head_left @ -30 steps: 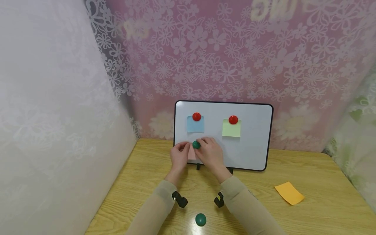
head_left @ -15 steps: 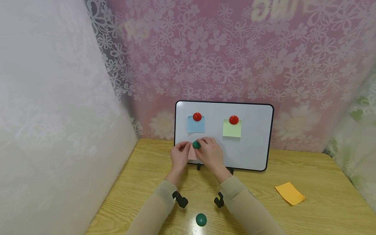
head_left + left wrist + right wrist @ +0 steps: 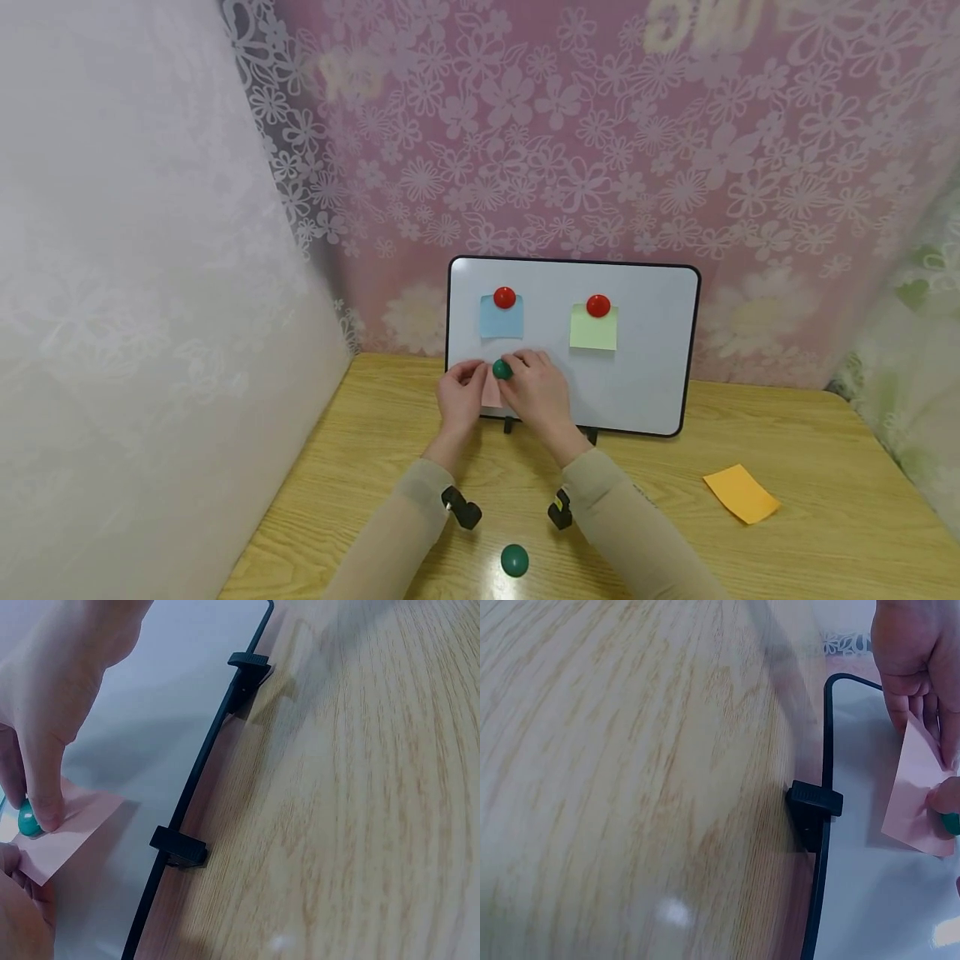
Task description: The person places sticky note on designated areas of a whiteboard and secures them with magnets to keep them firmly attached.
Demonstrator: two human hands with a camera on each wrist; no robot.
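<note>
My left hand [image 3: 459, 400] pinches the left upper edge of a pink sticky note [image 3: 911, 787] at the lower left of the whiteboard [image 3: 637, 350]. A green round magnet [image 3: 28, 820] is held by my right hand [image 3: 540, 393] between thumb and fingers, at the note's top edge. In the left wrist view the thumb and magnet lie over the paper, whose free lower part stands slightly off the board. Whether the magnet touches the board, I cannot tell. Above, a blue note [image 3: 501, 322] and a light green note [image 3: 592, 333] hang under red magnets [image 3: 505, 297].
Black stand clips [image 3: 178, 846] hold the board's lower edge on the wooden table [image 3: 330, 467]. A second green magnet [image 3: 514, 560] lies near the front, between my forearms. To the right lies an orange sticky note [image 3: 742, 494]. A pink flowered curtain [image 3: 525, 150] stands behind.
</note>
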